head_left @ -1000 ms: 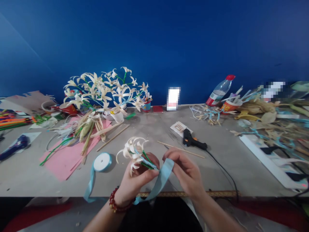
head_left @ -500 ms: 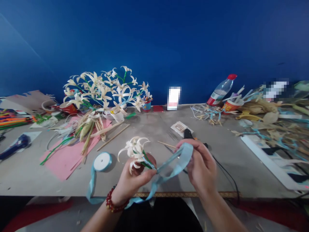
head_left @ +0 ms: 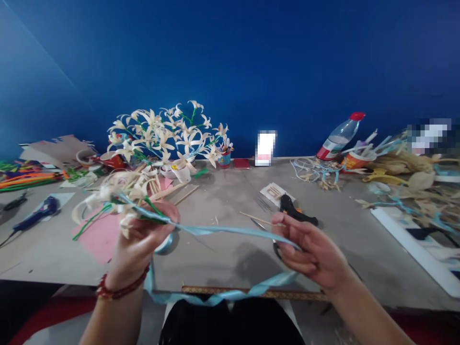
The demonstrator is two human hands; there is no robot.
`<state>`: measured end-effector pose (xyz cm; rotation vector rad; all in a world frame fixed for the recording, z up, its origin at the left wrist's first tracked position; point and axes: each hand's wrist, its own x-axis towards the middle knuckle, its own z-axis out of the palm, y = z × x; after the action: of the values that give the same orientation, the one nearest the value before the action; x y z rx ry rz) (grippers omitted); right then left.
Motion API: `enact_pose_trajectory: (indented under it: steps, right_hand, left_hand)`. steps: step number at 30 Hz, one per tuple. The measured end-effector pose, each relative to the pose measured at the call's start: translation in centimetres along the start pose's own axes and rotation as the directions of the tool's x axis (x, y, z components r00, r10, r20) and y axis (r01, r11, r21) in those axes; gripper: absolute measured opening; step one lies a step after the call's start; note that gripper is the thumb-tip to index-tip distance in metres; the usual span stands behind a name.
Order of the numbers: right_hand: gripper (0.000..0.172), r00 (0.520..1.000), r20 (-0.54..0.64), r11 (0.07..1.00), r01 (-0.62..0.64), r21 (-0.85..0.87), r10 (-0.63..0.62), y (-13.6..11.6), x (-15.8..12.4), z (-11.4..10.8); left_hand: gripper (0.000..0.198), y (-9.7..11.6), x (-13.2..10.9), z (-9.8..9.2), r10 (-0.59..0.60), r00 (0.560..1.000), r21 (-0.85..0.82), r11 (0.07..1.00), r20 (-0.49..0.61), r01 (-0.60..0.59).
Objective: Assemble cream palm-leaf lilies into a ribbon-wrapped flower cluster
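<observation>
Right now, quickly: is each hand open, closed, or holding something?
Left hand: closed, holding the white flower bunch by its stems.
Right hand: partly closed, holding the light-blue ribbon.

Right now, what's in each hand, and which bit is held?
The left hand holds some flowers by their stems; the right hand holds the ribbon partway along.

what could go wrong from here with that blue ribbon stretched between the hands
A hard tug on the ribbon might pull the flowers out of the left hand. The ribbon's slack loop hangs by the edge of the table, so it could twist or snag. The right hand looks close to the black glue gun and might knock it.
</observation>
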<state>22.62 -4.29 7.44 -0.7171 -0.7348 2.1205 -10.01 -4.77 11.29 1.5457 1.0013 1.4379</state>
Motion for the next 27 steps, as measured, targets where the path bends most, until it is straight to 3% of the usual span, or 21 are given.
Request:
enact_pose_trajectory:
  steps: [2, 4, 6, 8, 9, 10, 11, 12, 13, 16, 19, 21, 23, 27]
  right_hand:
    - [0.027, 0.996, -0.050, 0.973, 0.058, -0.223, -0.071, -1.1, 0.1, -2.0]
    - [0.026, 0.988, -0.091, 0.810, 0.051, -0.585, -0.128, -1.7, 0.8, -4.0]
    - [0.024, 0.952, -0.091, 0.413, 0.040, -0.910, -0.293, -1.7, 1.8, -5.4]
    - [0.025, 0.836, 0.027, -0.023, 0.017, -1.000, -0.548, -1.1, 2.7, -5.5]
    - [0.025, 0.769, 0.116, -0.170, 0.010, -0.985, -0.629, -0.6, 2.9, -5.0]
    - [0.025, 0.722, 0.190, -0.253, 0.022, -0.967, -0.665, 0.0, 2.9, -4.0]
    - [0.025, 0.700, 0.239, -0.276, 0.062, -0.959, -0.673, 0.7, 2.7, -2.8]
    - [0.024, 0.687, 0.273, -0.249, 0.137, -0.959, -0.674, 1.4, 2.5, -1.4]
    - [0.023, 0.711, 0.283, -0.171, 0.227, -0.959, -0.644, 2.0, 2.4, 0.1]
    - [0.033, 0.846, 0.297, 0.189, 0.411, -0.892, -0.443, 3.6, 2.5, 4.1]
    - [0.019, 0.906, 0.208, 0.520, 0.386, -0.762, -0.367, 4.2, 3.5, 5.8]
    - [0.020, 0.947, 0.121, 0.680, 0.300, -0.668, -0.299, 4.4, 4.2, 5.9]
    - [0.027, 0.972, 0.100, 0.750, 0.227, -0.621, -0.211, 4.4, 4.6, 5.7]
    - [0.034, 0.971, 0.123, 0.724, 0.236, -0.648, -0.206, 4.0, 4.4, 5.6]
  left_hand:
    - [0.004, 0.2, 0.2, -1.7, -0.069, 0.989, -0.039, 0.996, 0.134, 0.075]
    - [0.010, -0.1, 0.2, -2.4, -0.170, 0.955, -0.132, 0.969, 0.244, 0.206]
    - [0.016, -0.6, 0.0, -2.1, -0.250, 0.917, -0.241, 0.913, 0.312, 0.330]
    - [0.016, -1.2, -0.2, -0.8, -0.328, 0.887, -0.270, 0.867, 0.326, 0.419]
    - [0.015, -1.5, -0.3, 0.0, -0.343, 0.886, -0.291, 0.853, 0.311, 0.432]
    - [0.014, -1.7, -0.4, 0.8, -0.364, 0.880, -0.313, 0.835, 0.304, 0.453]
    - [0.014, -2.0, -0.5, 1.6, -0.397, 0.864, -0.330, 0.808, 0.309, 0.489]
    - [0.014, -2.2, -0.6, 2.3, -0.416, 0.853, -0.345, 0.787, 0.315, 0.511]
    - [0.014, -2.3, -0.7, 3.0, -0.429, 0.842, -0.351, 0.773, 0.326, 0.529]
    - [0.014, -2.6, -0.9, 4.3, -0.424, 0.833, -0.348, 0.767, 0.357, 0.539]
    - [0.014, -2.7, -1.1, 4.9, -0.418, 0.823, -0.355, 0.756, 0.384, 0.550]
    - [0.013, -2.7, -1.2, 5.1, -0.424, 0.818, -0.361, 0.747, 0.389, 0.559]
    - [0.013, -2.7, -1.3, 5.1, -0.426, 0.819, -0.363, 0.745, 0.385, 0.559]
    - [0.011, -2.9, -1.5, 5.2, -0.423, 0.818, -0.347, 0.756, 0.390, 0.556]
